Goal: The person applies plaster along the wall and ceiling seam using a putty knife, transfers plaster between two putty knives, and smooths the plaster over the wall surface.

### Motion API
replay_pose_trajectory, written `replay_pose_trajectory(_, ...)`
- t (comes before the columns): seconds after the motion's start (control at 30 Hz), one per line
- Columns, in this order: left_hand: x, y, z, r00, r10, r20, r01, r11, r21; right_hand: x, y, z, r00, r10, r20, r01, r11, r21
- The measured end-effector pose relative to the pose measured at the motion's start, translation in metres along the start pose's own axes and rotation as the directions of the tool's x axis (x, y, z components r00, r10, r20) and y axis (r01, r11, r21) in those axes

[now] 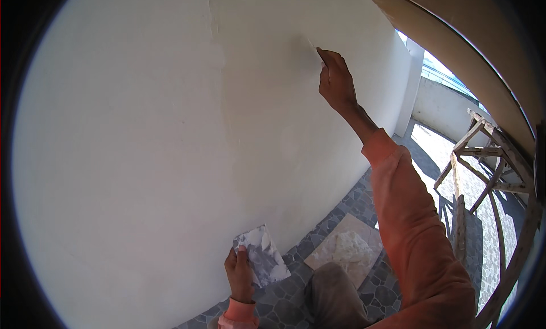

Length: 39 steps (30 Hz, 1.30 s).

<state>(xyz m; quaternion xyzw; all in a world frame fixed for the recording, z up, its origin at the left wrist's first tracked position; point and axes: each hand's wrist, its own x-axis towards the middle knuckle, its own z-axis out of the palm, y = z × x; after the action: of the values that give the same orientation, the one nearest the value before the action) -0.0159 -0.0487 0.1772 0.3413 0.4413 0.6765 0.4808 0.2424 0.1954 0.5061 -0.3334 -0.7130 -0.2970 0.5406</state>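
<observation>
My right hand (338,83) reaches up with its fingers closed round the handle of a putty knife (312,44). The thin blade is seen nearly edge-on at the pale wall (125,135); whether it touches is hard to tell. A darker, beige coated area (267,107) spreads over the wall there, with an uneven left edge. Low down near the wall, my left hand (240,273) grips a flat rectangular plate (265,257) by its left side, thumb on top. White putty is smeared over the plate's grey face.
On the grey stone-patterned floor (290,306) lies a square tile-like board (321,255) with a heap of whitish putty (348,248). My knee (335,295) is just in front of it. A wooden trestle (483,152) stands at the right, in sunlight.
</observation>
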Motion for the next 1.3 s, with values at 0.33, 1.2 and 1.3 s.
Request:
replay_pose_trajectory(0.33, -0.001, 0.003, 0.006, 1.0, -0.013, 0.002, 0.013, 0.999, -0.048, 0.023, 0.008, 0.01, 0.991, 0.136, -0.021, -0.137, 0.986, -0.097)
replay_pose_trajectory(1.2, 0.0, 0.003, 0.004, 0.999, 0.029, 0.017, -0.028, 0.998, -0.063, 0.008, 0.014, -0.003, 0.986, -0.153, 0.07, 0.15, 0.987, 0.049)
replay_pose_trajectory(1.3, -0.001, 0.003, 0.003, 1.0, 0.021, 0.018, -0.02, 0.999, -0.034, 0.019, 0.015, -0.007, 0.987, 0.146, -0.066, -0.144, 0.989, 0.039)
